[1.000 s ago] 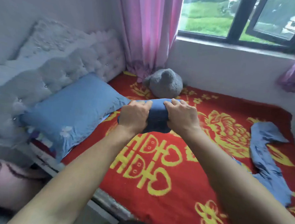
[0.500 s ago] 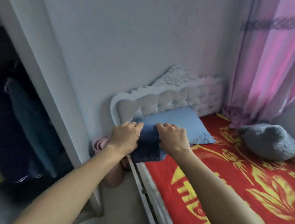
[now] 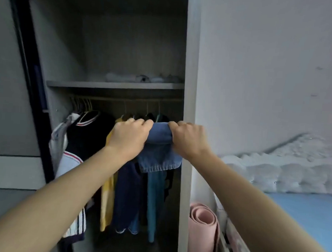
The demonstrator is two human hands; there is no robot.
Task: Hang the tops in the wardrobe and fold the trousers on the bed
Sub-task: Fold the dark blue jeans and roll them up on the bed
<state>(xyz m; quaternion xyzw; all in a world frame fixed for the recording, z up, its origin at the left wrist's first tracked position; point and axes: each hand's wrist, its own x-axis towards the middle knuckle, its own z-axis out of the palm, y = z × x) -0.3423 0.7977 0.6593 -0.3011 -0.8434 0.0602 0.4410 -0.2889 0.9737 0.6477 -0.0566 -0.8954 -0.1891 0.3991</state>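
Observation:
Both hands hold a folded pair of blue denim trousers (image 3: 159, 154) up in front of the open wardrobe (image 3: 190, 69). My left hand (image 3: 129, 136) grips its left end and my right hand (image 3: 188, 138) grips its right end, with a hemmed flap hanging below. Behind the bundle several tops (image 3: 109, 180) hang on hangers from the rail: black, yellow, navy and teal ones. The bed's blue pillow (image 3: 302, 213) shows at the lower right.
A wardrobe shelf (image 3: 115, 85) above the rail carries folded pale cloth (image 3: 142, 78). The wardrobe's dark sliding door (image 3: 28, 72) stands at the left. A rolled pink mat (image 3: 202, 228) leans between wardrobe and bed. The white tufted headboard (image 3: 285, 169) runs along the right wall.
I have turned left from the bed to the wardrobe, carrying the folded trousers in both hands. The bundle has risen from bed level to the height of the hanging rail.

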